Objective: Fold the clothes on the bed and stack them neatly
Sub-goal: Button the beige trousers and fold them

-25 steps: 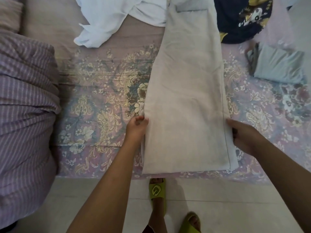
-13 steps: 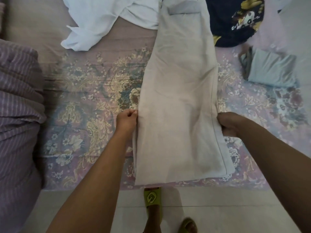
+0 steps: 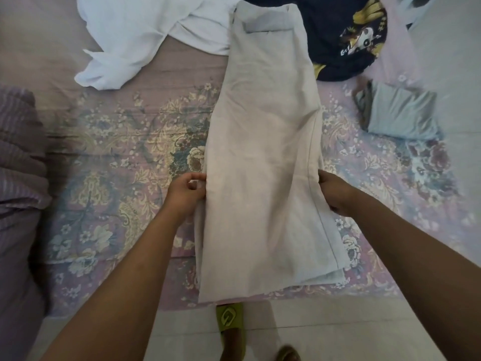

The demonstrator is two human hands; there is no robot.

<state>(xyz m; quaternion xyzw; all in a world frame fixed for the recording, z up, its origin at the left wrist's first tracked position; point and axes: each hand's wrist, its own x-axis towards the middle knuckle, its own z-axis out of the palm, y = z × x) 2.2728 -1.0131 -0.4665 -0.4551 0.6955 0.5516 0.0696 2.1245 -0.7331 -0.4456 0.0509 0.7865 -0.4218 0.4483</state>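
**foldnoob:** Both hands are clamped on the beige trousers (image 3: 263,157) right now. The left hand (image 3: 186,192) is pinched on the left edge, with the cloth caught between thumb and curled fingers, and the right hand (image 3: 335,192) is curled round the right edge at about the same height. Which step is this supposed to be?

**laundry_vet:** Looks like the legs have already been laid one over the other, so the lengthwise fold can be counted as done. What's in hand is probably the cross fold. For the next move, both edges would need to be lifted evenly and the hem end carried up toward the waistband, with the side seams kept lined up, or a crooked packet gets made.

**foldnoob:** And how is it lying?

**laundry_vet:** It's laid flat on the floral bed (image 3: 125,157), long axis running straight away from the person. The waistband is pointed at the far side, between the crumpled white shirt (image 3: 145,35) and the dark printed garment (image 3: 343,40). The hem sits at the near edge of the bed, just above a green slipper (image 3: 230,319). One folded grey piece (image 3: 402,113) is already parked off to the right, so that's probably where the stack is meant to go.
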